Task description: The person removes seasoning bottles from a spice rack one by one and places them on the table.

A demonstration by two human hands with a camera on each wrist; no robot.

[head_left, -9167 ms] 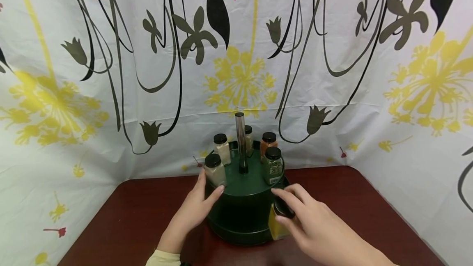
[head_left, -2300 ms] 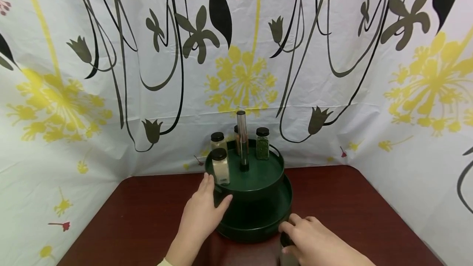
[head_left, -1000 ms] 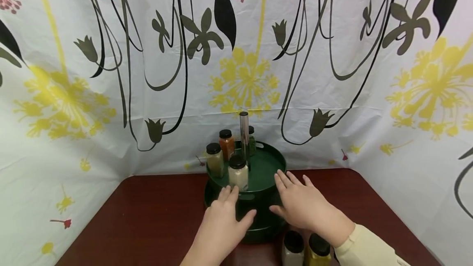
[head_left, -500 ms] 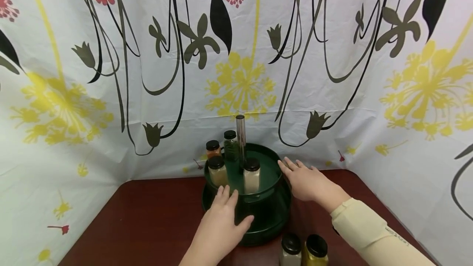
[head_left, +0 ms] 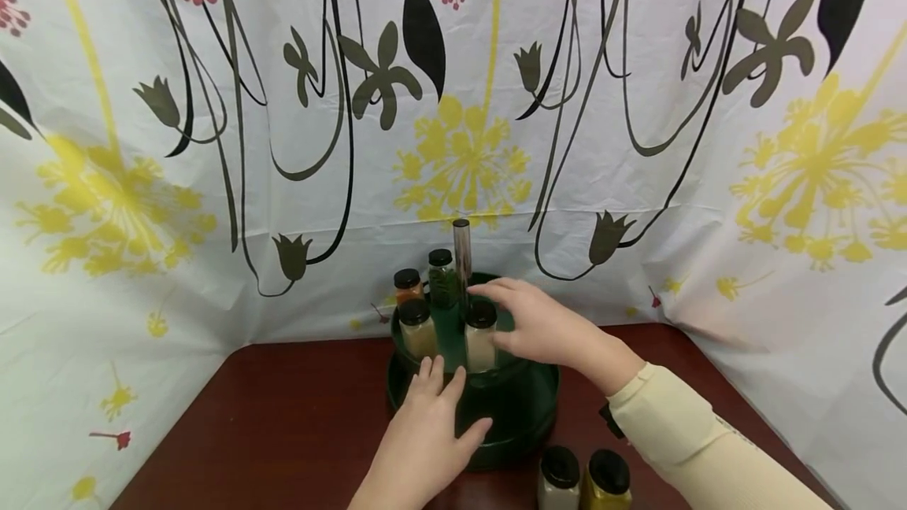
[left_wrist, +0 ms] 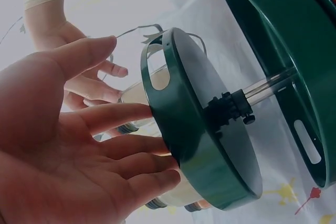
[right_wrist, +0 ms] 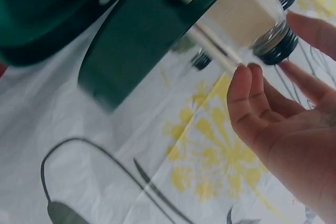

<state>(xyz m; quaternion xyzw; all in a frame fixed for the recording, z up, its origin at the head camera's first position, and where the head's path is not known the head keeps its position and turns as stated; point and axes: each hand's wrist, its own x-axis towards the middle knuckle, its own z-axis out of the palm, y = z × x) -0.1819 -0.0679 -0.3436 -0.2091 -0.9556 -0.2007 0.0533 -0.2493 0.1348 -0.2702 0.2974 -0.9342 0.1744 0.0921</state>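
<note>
A two-tier green turntable stands on the table, its upper tray [head_left: 448,330] bearing several black-lidded spice jars. My right hand [head_left: 549,330] reaches around the pale spice jar [head_left: 480,349] at the front right. In the right wrist view, the fingers of that hand [right_wrist: 283,124] are spread about the jar's black lid [right_wrist: 275,43], and contact is unclear. My left hand [head_left: 425,439] is at the tray's front with fingers extended. The left wrist view shows its fingertips touching the upper tray's outer wall [left_wrist: 184,124].
On the upper tray's left are a beige jar [head_left: 418,335], an orange jar [head_left: 408,287] and a green herb jar [head_left: 443,286]. A metal post [head_left: 462,254] rises mid-tray. A greyish jar [head_left: 559,482] and a yellow jar [head_left: 607,482] stand on the table [head_left: 283,415] in front.
The upper tray has turned, carrying its jars round. The yellow and greyish jars now stand on the table. My right hand has moved from the tray's right rim to the front-right pale jar.
</note>
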